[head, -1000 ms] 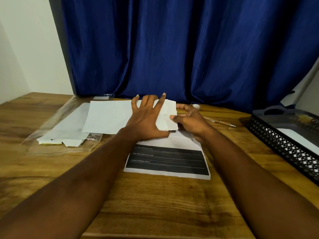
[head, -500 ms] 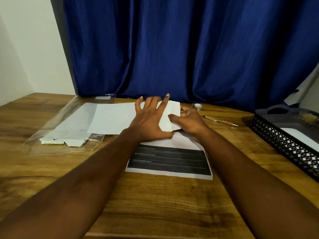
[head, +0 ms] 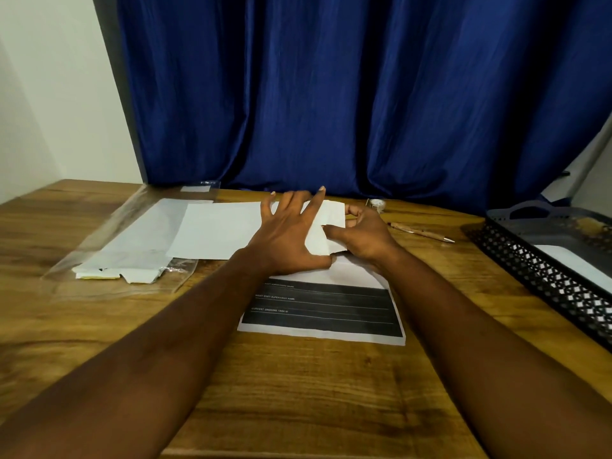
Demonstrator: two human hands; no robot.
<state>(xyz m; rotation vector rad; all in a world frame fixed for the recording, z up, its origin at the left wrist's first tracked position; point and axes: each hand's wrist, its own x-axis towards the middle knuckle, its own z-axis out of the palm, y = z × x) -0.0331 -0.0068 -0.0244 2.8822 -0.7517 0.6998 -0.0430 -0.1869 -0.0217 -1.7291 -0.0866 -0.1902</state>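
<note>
L grip (head: 288, 240) spread on paper (head: 218, 230), R grip (head: 361, 236) pinching end; long axis left-right.

Pen (head: 420, 231), black basket (head: 543, 276), blue curtain (head: 331, 94)

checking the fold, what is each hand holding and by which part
The right hand pinches the folded white paper at its right edge, thumb on top; the left hand presses flat on it, fingers spread.
</note>
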